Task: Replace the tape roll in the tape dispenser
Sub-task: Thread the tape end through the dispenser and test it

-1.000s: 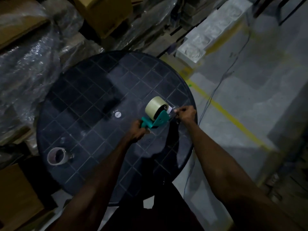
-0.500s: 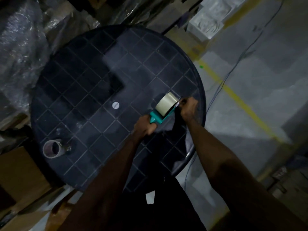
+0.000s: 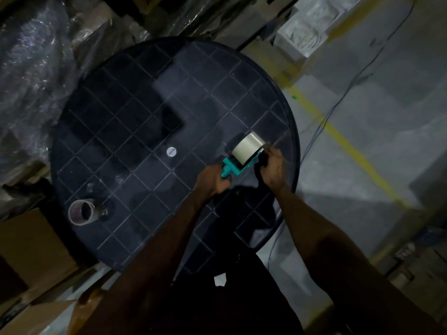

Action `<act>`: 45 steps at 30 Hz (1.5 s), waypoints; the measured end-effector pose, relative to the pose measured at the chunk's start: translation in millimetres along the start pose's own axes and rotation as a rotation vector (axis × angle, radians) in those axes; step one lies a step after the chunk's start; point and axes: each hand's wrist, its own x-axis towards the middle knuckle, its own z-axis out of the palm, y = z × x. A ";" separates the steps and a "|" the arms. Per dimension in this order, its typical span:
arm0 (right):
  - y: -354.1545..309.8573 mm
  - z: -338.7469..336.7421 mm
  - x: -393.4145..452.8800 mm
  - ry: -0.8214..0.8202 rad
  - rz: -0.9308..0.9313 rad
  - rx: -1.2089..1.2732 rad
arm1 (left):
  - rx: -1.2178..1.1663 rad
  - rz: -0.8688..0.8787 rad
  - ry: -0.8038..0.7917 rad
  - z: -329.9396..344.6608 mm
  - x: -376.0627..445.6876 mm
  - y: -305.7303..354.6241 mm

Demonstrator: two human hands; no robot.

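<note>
Gripping the teal tape dispenser (image 3: 235, 168) by its handle, left hand (image 3: 212, 178) is closed tight around it over the right part of the round counter (image 3: 135, 122). Fresh pale tape roll (image 3: 248, 148) sits mounted on the dispenser, upright on edge. Right hand (image 3: 272, 166) is at the dispenser's front end, fingers curled in there; whether it pinches the tape end or the frame, cannot tell, too dark and blurred. Counter top is dark, glossy, scored in a diamond grid, with a small white cap (image 3: 171, 151) at its middle. Empty cardboard tape core (image 3: 81, 212) lies on its side near the counter's left edge, well apart from the dispenser. Room is dim: grey concrete floor (image 3: 377, 165) to the right with a yellow painted line (image 3: 348, 143) and a thin cable (image 3: 338, 105) trailing across it. Plastic-wrapped goods (image 3: 29, 68) pile up at left, cardboard boxes (image 3: 29, 243) at lower left, a white moulded block (image 3: 312, 32) at top right.
</note>
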 end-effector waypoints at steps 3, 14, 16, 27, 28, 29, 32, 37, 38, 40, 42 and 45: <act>-9.8 -13.3 -13.0 -0.082 -0.171 -0.161 | 0.085 0.090 0.017 -2.5 -5.8 1.1; -49.8 -43.9 -13.1 -0.514 0.033 -0.844 | 0.210 0.163 -0.037 -19.8 -24.9 2.7; -57.5 -45.9 -13.2 -0.529 0.074 -0.832 | 0.244 0.164 -0.046 -22.5 -29.8 -3.3; -54.3 -34.3 -6.6 -0.592 0.167 -0.715 | 0.232 0.136 -0.025 -31.0 -51.9 -39.3; -54.2 -34.1 -6.2 -0.591 0.168 -0.707 | 0.200 0.124 -0.030 -34.0 -55.2 -41.3; -54.7 -35.2 -6.7 -0.588 0.166 -0.701 | 0.177 0.129 -0.021 -34.8 -56.5 -43.6; -56.9 -39.4 -8.9 -0.579 0.166 -0.679 | 0.155 0.157 -0.009 -37.4 -58.6 -41.6; -55.7 -41.7 -9.7 -0.568 0.195 -0.632 | 0.009 0.204 -0.074 -51.4 -53.9 -38.0; -55.7 -41.6 -9.8 -0.559 0.194 -0.623 | -0.064 0.173 -0.093 -56.0 -54.0 -35.4; -55.0 -41.2 -9.8 -0.557 0.183 -0.587 | -0.230 0.062 -0.120 -62.4 -51.8 -30.8; -53.7 -40.6 -10.8 -0.554 0.146 -0.563 | -0.365 -0.018 -0.133 -68.3 -48.4 -27.2; -52.9 -36.2 -21.7 -0.482 -0.018 -0.595 | -0.425 -0.031 -0.167 -76.3 -43.2 -24.0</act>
